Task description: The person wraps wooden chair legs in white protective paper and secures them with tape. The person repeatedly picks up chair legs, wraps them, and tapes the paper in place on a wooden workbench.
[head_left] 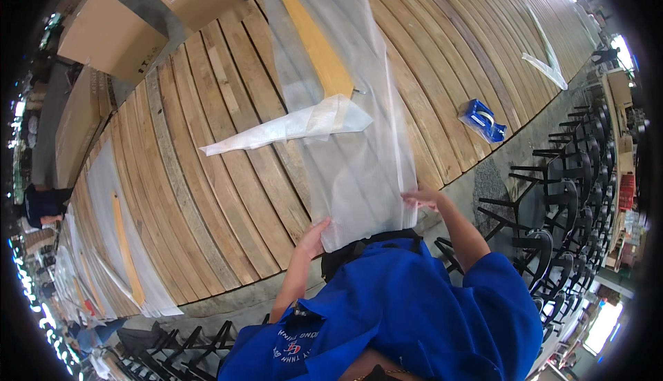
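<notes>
A translucent white foam sheet (359, 188) lies lengthwise on the slatted wooden table, its near end at my waist. My left hand (314, 238) is closed on the sheet's near left corner, and my right hand (423, 197) pinches its right edge a little farther up. Farther along the sheet rests an angled wooden part (314, 39), V-shaped. One leg shows bare yellow wood and points away from me. White foam wrap (290, 127) covers the other leg, which reaches left past the sheet's edge. A small metal pin (359, 92) sticks out near the bend.
A blue tape dispenser (483, 121) sits near the table's right edge, with a wrapped V-shaped part (549, 63) beyond. Cardboard boxes (114, 34) stand at the far left. Another wooden piece (126, 250) lies on foam at left, near a person (45, 206). Black chair frames (545, 208) crowd the right.
</notes>
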`<state>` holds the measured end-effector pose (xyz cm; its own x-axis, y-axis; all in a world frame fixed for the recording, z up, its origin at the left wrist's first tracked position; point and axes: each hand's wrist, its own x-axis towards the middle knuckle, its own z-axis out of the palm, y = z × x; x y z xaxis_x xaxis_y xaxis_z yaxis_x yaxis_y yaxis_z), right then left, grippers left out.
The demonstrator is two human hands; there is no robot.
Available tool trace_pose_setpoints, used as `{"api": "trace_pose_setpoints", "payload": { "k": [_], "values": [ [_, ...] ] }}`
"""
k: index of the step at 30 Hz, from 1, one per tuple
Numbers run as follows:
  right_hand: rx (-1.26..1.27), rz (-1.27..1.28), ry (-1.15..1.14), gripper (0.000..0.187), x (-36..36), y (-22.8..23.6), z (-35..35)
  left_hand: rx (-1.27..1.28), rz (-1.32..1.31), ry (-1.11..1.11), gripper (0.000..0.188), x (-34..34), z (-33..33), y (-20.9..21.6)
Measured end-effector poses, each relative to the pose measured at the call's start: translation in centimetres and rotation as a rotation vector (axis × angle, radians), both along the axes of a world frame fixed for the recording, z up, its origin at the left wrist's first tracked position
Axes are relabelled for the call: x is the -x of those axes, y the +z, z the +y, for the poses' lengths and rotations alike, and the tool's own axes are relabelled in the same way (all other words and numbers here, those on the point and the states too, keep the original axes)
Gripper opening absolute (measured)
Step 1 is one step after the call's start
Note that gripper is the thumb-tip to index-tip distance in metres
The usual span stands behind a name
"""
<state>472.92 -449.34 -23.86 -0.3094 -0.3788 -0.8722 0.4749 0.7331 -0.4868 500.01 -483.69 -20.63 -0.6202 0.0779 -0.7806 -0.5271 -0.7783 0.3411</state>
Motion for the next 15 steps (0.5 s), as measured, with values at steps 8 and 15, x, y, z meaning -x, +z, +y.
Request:
{"api": "trace_pose_setpoints", "payload": {
  "k": [8,15],
  "values": [
    [0.669,-0.13,-0.576,0.035,20.5,7.6,-17.1,0.15,0.199,0.551,0.037,18.6,-11.6,7.2],
    [0.483,0.08,-0.847,0.033,40.1,-0.9,-31.0,0.632,0.172,0.688,0.042,34.3,-24.5,3.0]
  ]
}}
